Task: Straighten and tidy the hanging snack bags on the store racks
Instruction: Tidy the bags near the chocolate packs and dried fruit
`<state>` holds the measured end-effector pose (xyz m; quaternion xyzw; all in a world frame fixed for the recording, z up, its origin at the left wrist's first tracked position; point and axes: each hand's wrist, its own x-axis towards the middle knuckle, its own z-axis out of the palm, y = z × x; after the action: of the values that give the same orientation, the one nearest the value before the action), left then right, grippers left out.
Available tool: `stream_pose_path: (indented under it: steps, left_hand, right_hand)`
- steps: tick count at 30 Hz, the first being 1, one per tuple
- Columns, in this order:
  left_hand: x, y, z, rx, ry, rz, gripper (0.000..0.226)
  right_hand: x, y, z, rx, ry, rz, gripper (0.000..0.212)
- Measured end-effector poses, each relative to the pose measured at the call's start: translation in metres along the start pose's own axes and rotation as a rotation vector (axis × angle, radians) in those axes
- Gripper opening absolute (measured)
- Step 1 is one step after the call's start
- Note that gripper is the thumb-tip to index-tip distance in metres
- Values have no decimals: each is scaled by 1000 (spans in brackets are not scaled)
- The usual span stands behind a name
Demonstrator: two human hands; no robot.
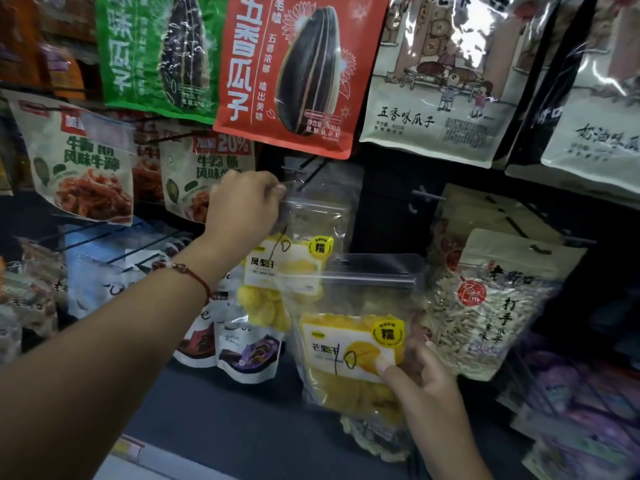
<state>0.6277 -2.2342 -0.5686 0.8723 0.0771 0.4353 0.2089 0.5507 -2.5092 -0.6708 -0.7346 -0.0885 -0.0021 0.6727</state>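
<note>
Head view, left hand: the left hand (242, 206) reaches up to the top edge of a clear pineapple bag (294, 268), fingers curled and pinching its header just below a black rack hook (304, 174).
Head view, right hand: the right hand (419, 379) grips the lower right corner of a clear mango bag (349, 341), thumb pressed on its label; the bag is held off the rack, tilted, in front of the pineapple bag.
Neighbours: a red seed bag (294, 71) hangs above the hook; a pale seed bag (498, 306) hangs just beside the mango bag on its right.
Step in hand: likely seating the pineapple bag squarely on its hook while the mango bag waits.
Next move: probably lifting the mango bag's hang hole level with the hook tip and sliding it on, face forward.
</note>
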Motion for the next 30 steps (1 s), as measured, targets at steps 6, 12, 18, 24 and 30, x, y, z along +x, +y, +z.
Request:
stream_pose_path:
  steps: [6,12,18,24,30]
  left_hand:
    - [1,2,9,21,30,24,27]
    - [4,-5,26,61,79,-12,26]
    - [13,-1,36,123,105,-53,19]
    - [16,6,45,110,115,-117,19]
    - [10,0,46,124,91,-89,21]
  right_hand:
    - [1,4,7,62,-9,20,23]
    - [5,6,8,42,8,13,26]
    - [10,4,6,7,26,27,29]
    - [16,1,-4,17,33,38,25]
    - [15,7,-6,41,34,38,26]
